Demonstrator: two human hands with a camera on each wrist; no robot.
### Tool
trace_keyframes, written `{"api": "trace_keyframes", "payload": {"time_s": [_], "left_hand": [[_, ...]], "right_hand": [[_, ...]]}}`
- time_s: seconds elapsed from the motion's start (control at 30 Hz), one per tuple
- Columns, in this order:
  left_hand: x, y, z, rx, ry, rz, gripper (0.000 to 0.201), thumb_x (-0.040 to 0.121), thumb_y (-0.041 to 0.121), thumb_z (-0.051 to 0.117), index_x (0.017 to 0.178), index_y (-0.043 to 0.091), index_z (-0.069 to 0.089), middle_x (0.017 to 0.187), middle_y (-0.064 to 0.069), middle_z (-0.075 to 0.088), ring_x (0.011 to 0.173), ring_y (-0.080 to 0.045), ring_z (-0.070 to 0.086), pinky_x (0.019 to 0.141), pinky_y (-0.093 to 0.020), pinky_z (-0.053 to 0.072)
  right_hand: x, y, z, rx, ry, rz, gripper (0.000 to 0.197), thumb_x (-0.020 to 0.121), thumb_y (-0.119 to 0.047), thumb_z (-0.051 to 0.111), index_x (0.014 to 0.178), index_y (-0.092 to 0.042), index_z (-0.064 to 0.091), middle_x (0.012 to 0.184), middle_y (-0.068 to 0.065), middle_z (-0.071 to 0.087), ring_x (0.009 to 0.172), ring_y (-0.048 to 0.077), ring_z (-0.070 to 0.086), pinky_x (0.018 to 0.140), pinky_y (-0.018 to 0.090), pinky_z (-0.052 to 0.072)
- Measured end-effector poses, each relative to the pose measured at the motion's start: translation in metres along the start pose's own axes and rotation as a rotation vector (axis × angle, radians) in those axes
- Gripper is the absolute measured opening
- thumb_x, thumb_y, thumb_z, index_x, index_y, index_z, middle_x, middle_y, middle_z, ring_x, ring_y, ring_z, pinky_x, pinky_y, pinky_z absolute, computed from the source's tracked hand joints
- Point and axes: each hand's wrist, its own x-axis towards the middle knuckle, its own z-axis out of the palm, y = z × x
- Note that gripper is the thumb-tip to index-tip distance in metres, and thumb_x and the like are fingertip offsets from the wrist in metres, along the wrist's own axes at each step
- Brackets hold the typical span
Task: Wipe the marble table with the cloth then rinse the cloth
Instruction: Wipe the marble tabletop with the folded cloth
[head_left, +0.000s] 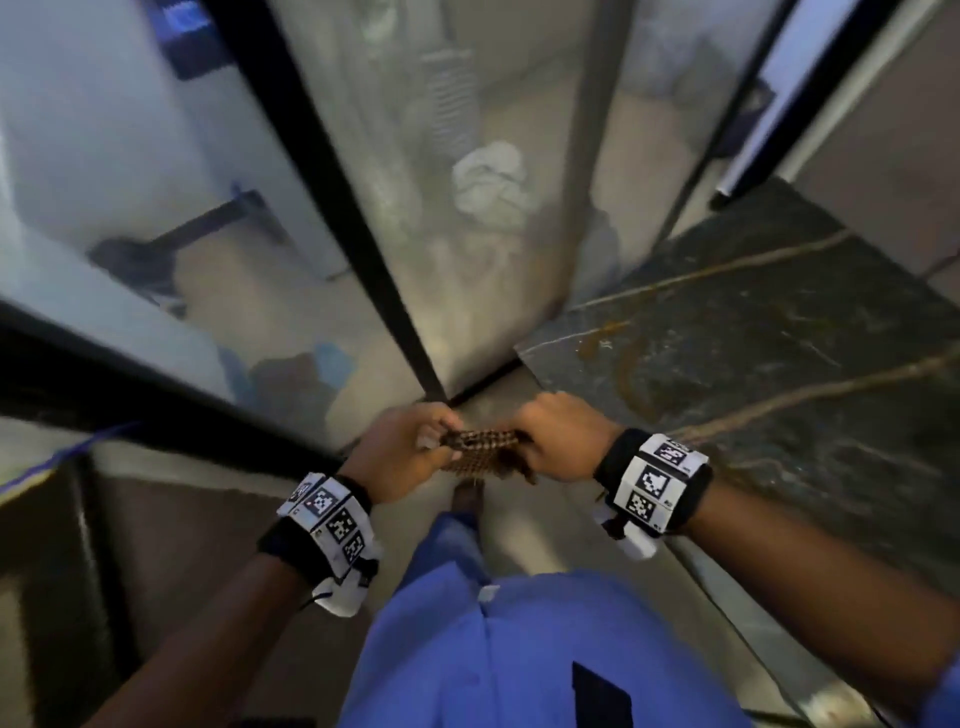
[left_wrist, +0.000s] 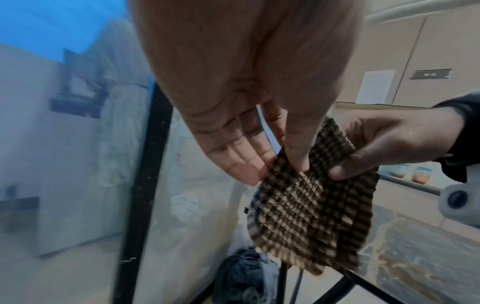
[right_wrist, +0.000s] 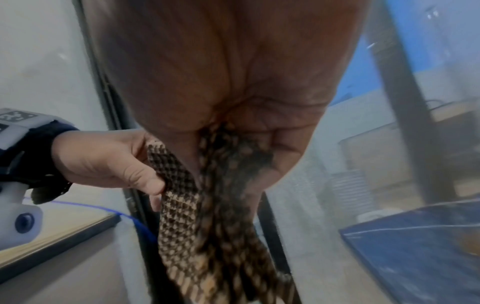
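Two hands hold a brown-and-tan checked waffle-weave cloth (head_left: 480, 451) in the air, just off the near corner of a dark, gold-veined marble table (head_left: 769, 353).

The left hand (head_left: 402, 447) pinches one end of the cloth between thumb and fingers; the right hand (head_left: 558, 439) has its fingers curled round the other end — both are gripping it. In the head view the cloth's top edge runs left to right between the hands, and the rest hangs down below them. It hangs clear of the table, whose edge lies just right of the right hand. A brownish smear (head_left: 626, 358) marks the tabletop near that corner. Ahead stands a black-framed frosted glass partition (head_left: 363, 218) — a narrow strip of floor (head_left: 524, 540) lies between it and the table.
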Motion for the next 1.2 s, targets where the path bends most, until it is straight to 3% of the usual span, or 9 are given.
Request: {"api": "trace_keyframes", "payload": {"time_s": [0.1, 0.27, 0.33, 0.43, 0.53, 0.67, 0.73, 0.83, 1.2], "left_hand": [[0.055, 0.010, 0.002, -0.072, 0.012, 0.067, 0.046, 0.074, 0.005, 0.079, 0.114, 0.020, 0.060, 0.096, 0.004, 0.065, 0.085, -0.008, 0.064, 0.075, -0.025, 0.056], [0.158, -0.013, 0.004, -0.402, -0.021, -0.209, 0.039, 0.088, -0.013, 0.053, 0.118, 0.012, 0.047, 0.094, -0.002, 0.055, 0.074, -0.008, 0.058, 0.061, -0.015, 0.050], [0.189, -0.021, 0.011, -0.424, -0.065, -0.316, 0.033, 0.090, -0.014, 0.048, 0.114, 0.007, 0.050, 0.088, -0.008, 0.056, 0.065, -0.009, 0.058, 0.054, -0.017, 0.049], [0.221, -0.035, 0.024, -0.237, -0.156, -0.305, 0.023, 0.089, -0.006, 0.052, 0.107, 0.007, 0.059, 0.088, -0.016, 0.062, 0.074, -0.023, 0.061, 0.070, -0.026, 0.055], [0.247, -0.047, 0.030, -0.079, -0.268, -0.286, 0.033, 0.087, 0.002, 0.049, 0.116, 0.011, 0.061, 0.109, -0.016, 0.067, 0.102, -0.035, 0.063, 0.094, -0.047, 0.051], [0.269, -0.038, 0.031, -0.135, -0.359, -0.326, 0.041, 0.089, -0.005, 0.043, 0.126, 0.009, 0.056, 0.120, -0.010, 0.061, 0.106, -0.030, 0.060, 0.089, -0.041, 0.051], [0.277, -0.029, 0.032, -0.174, -0.490, -0.370, 0.044, 0.093, -0.005, 0.036, 0.132, 0.011, 0.051, 0.121, -0.002, 0.053, 0.106, -0.022, 0.054, 0.076, -0.031, 0.045], [0.288, -0.028, 0.039, -0.152, -0.557, -0.305, 0.040, 0.094, -0.006, 0.039, 0.128, 0.007, 0.054, 0.118, -0.004, 0.057, 0.110, -0.020, 0.053, 0.076, -0.028, 0.042], [0.314, -0.021, 0.060, -0.118, -0.610, -0.191, 0.033, 0.092, -0.001, 0.053, 0.124, 0.001, 0.059, 0.117, -0.015, 0.064, 0.111, -0.027, 0.059, 0.103, -0.040, 0.045]], "right_hand": [[-0.005, 0.035, -0.010, 0.019, 0.212, 0.197, 0.049, 0.084, -0.028, 0.054, 0.131, -0.042, 0.056, 0.114, 0.005, 0.070, 0.102, 0.034, 0.063, 0.081, 0.038, 0.049], [0.009, 0.075, -0.023, 0.124, 0.623, 0.310, 0.060, 0.073, -0.015, 0.045, 0.131, -0.027, 0.061, 0.128, 0.003, 0.065, 0.113, 0.029, 0.064, 0.086, 0.045, 0.056], [0.022, 0.085, -0.014, 0.069, 0.540, 0.364, 0.055, 0.079, -0.016, 0.047, 0.132, -0.025, 0.060, 0.134, 0.007, 0.061, 0.119, 0.030, 0.059, 0.091, 0.044, 0.053], [0.041, 0.095, 0.012, -0.079, 0.090, 0.526, 0.036, 0.085, -0.021, 0.055, 0.120, -0.024, 0.062, 0.129, 0.002, 0.060, 0.110, 0.027, 0.061, 0.082, 0.040, 0.054], [0.055, 0.103, 0.023, 0.023, 0.236, 0.626, 0.032, 0.088, -0.024, 0.051, 0.117, -0.022, 0.063, 0.123, 0.001, 0.063, 0.107, 0.026, 0.061, 0.083, 0.038, 0.052], [0.085, 0.110, 0.033, 0.157, 0.485, 0.606, 0.041, 0.088, -0.021, 0.059, 0.128, -0.013, 0.061, 0.131, 0.013, 0.059, 0.123, 0.035, 0.052, 0.100, 0.046, 0.047], [0.103, 0.110, 0.042, 0.189, 0.380, 0.620, 0.060, 0.091, -0.027, 0.061, 0.145, -0.010, 0.042, 0.153, 0.016, 0.036, 0.142, 0.037, 0.030, 0.116, 0.048, 0.029], [0.111, 0.112, 0.063, 0.175, 0.273, 0.688, 0.075, 0.096, -0.040, 0.052, 0.155, -0.016, 0.014, 0.164, 0.007, 0.003, 0.150, 0.030, 0.002, 0.120, 0.046, 0.008], [0.054, 0.105, 0.089, 0.176, 0.315, 0.994, 0.071, 0.099, -0.036, 0.039, 0.155, -0.008, 0.007, 0.162, 0.015, -0.004, 0.150, 0.030, -0.004, 0.123, 0.044, 0.004]]}}
